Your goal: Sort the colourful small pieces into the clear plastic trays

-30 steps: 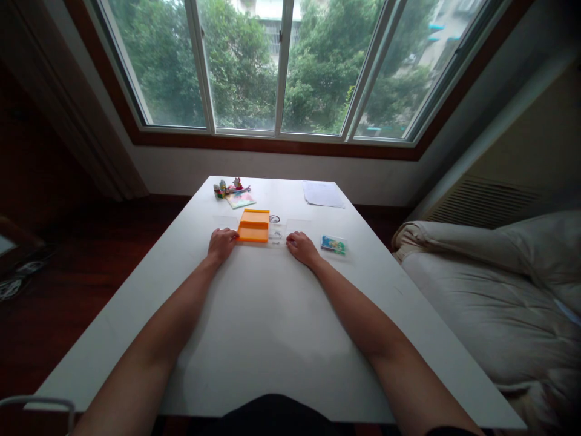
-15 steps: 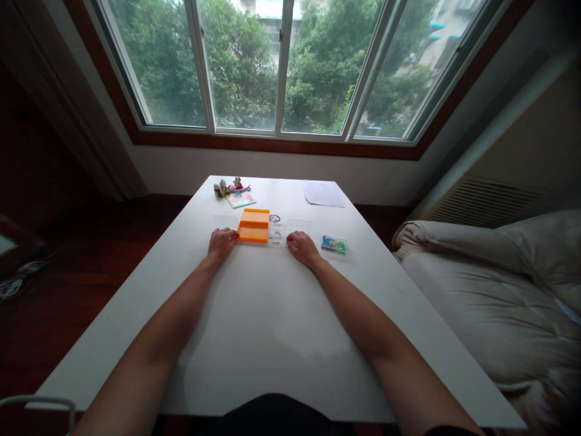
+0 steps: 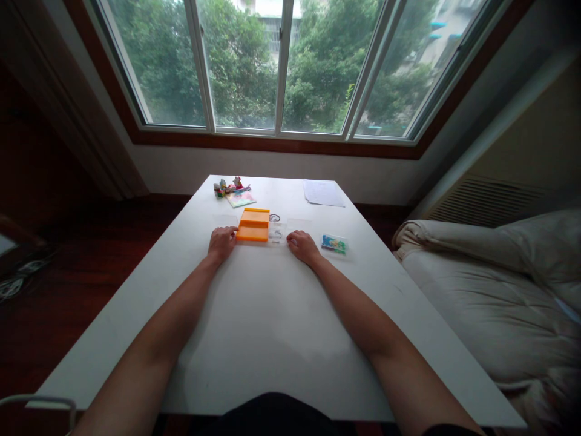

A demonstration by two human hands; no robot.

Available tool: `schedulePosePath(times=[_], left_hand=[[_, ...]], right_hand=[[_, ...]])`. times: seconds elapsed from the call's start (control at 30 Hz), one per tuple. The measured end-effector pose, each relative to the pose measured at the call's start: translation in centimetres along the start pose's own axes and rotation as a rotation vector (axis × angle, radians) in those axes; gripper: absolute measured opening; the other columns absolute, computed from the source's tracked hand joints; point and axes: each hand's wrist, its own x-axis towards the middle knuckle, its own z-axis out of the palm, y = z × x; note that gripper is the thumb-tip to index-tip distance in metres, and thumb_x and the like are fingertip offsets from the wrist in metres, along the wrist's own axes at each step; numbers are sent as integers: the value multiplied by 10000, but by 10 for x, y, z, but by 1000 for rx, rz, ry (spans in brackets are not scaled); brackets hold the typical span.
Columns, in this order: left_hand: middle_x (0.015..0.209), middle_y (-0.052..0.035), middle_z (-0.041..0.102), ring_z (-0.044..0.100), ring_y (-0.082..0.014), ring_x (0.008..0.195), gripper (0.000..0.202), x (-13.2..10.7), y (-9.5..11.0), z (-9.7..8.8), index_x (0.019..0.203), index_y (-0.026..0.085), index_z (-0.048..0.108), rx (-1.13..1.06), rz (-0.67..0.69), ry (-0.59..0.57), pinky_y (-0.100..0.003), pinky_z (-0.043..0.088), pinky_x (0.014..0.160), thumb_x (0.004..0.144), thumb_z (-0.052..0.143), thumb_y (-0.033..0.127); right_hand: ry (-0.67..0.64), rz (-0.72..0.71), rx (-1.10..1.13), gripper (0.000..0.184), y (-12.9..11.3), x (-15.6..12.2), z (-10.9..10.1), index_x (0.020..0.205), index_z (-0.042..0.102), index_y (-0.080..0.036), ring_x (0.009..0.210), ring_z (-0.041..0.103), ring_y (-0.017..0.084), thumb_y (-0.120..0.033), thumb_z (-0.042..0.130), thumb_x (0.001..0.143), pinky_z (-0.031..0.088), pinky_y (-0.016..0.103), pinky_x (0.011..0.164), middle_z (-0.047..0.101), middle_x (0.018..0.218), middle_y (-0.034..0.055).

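The bright orange, rectangular plastic case (image 3: pixel 253 231) with 2 shallow panels lies flat on the white, smooth-topped table (image 3: pixel 281 321), between the person's 2 hands in the head view. The bare left hand (image 3: pixel 222 243) rests at the case's left edge, its fingers bent and close together, the tips touching that edge; whether they pinch it, I cannot tell. The bare right hand (image 3: pixel 302 247) lies on the table with fingers curled in, near the clear, boxy plastic piece (image 3: pixel 276 232) that sits just right of the case. I cannot tell whether those fingers hold anything.

To handle this well, I would keep the left fingertips light on the case's edge, so that it neither slides nor tips, and keep the right wrist low. The clear piece is hard to make out against the table, so its edges deserve a careful feel before any pressure. The thin, black, ring-like item (image 3: pixel 275 218) beside the upper panel should also be kept free of the fingers.

Compared with the head view 0.5 s earlier, little differs: case and hands are in nearly the same places, and any shift of the fingers is too small to be sure of.
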Motion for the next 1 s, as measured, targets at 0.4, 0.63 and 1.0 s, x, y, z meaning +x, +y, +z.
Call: schedulePosePath(times=[0.4, 0.63, 1.0], left_hand=[[1026, -63, 742, 649, -259, 1002, 300, 0, 0, -1, 1112, 249, 713, 16, 23, 11, -424, 436, 1005, 886, 523, 197], [1027, -58, 740, 646, -252, 993, 240, 0, -4, 1, 992, 265, 746, 55, 50, -15, -418, 437, 997, 889, 539, 202], [1041, -69, 740, 653, -255, 993, 283, 0, -1, -2, 1076, 263, 740, 40, 15, -6, -425, 427, 1013, 878, 544, 213]], right_hand=[[30, 1, 37, 143, 3, 0, 3, 973, 708, -213, 1070, 586, 211, -196, 600, 880, 411, 337, 990, 710, 1043, 54], [37, -17, 25, 145, 4, 0, 3, 968, 710, -215, 1085, 608, 203, -206, 587, 893, 406, 337, 1023, 717, 1068, 49], [31, 10, -42, 158, 7, 2, -9, 982, 714, -208, 1053, 604, 212, -226, 575, 910, 384, 351, 1026, 707, 1077, 63]])
